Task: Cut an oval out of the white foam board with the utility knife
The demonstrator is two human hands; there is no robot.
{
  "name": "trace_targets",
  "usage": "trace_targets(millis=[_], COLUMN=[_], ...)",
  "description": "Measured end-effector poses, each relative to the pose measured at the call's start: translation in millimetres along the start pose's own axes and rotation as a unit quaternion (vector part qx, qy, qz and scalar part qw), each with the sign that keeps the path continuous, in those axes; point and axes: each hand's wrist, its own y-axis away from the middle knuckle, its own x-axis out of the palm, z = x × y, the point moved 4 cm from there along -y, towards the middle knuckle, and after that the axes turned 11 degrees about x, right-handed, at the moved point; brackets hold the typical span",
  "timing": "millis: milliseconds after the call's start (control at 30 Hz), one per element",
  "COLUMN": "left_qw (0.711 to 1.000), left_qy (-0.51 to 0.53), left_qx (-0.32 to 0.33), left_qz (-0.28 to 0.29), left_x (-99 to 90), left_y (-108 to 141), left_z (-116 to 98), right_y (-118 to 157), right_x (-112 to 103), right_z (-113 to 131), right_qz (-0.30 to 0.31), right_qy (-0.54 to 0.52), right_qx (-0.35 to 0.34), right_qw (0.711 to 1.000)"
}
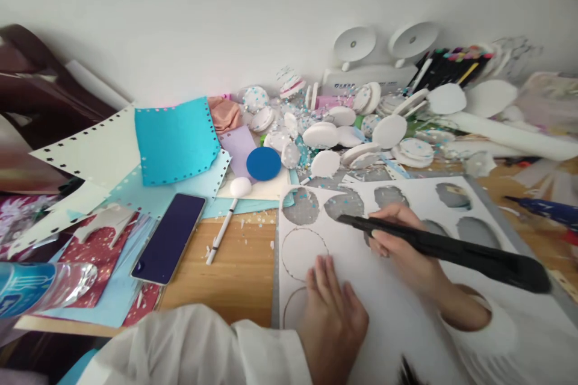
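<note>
A white foam sheet (361, 289) lies on a grey cutting mat (275, 295), with several round holes cut out along its far side. Near its left edge two circle outlines show, the nearer one partly under my hand. My left hand (334, 313) rests flat on the sheet with its fingers spread, beside the outlines. Above the sheet my right hand (406, 252) grips a long black cutter (451, 252), whose tip points left over a hole in the second column.
A phone (169, 239), a white pen (222, 231) and a blue disc (264, 163) lie left of the mat. Behind it are piled white foam discs (389, 131). A water bottle (45, 286) is at the far left, a blue tool (548, 209) at the right.
</note>
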Motion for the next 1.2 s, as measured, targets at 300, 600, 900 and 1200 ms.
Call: trace_targets(millis=[300, 600, 900, 1200], left_qw=[0.877, 0.499, 0.368, 0.331], left_qy=[0.463, 0.754, 0.862, 0.874], left_qx=[-0.125, -0.419, -0.350, -0.353], left_qz=[0.020, -0.086, 0.001, 0.030], left_x=[-37.0, 9.8, 38.3, 51.0], left_y=[16, 22, 10, 6], left_z=[115, 143, 133, 129], right_y=[-4, -2, -2, 4], right_x=[-15, -19, -4, -1], right_z=[1, 10, 5, 9], right_qz=[0.024, 0.041, 0.159, 0.156], right_qy=[-0.251, -0.331, -0.317, -0.186], right_qx=[0.072, 0.085, 0.082, 0.001], right_qw=[0.965, 0.939, 0.931, 0.970])
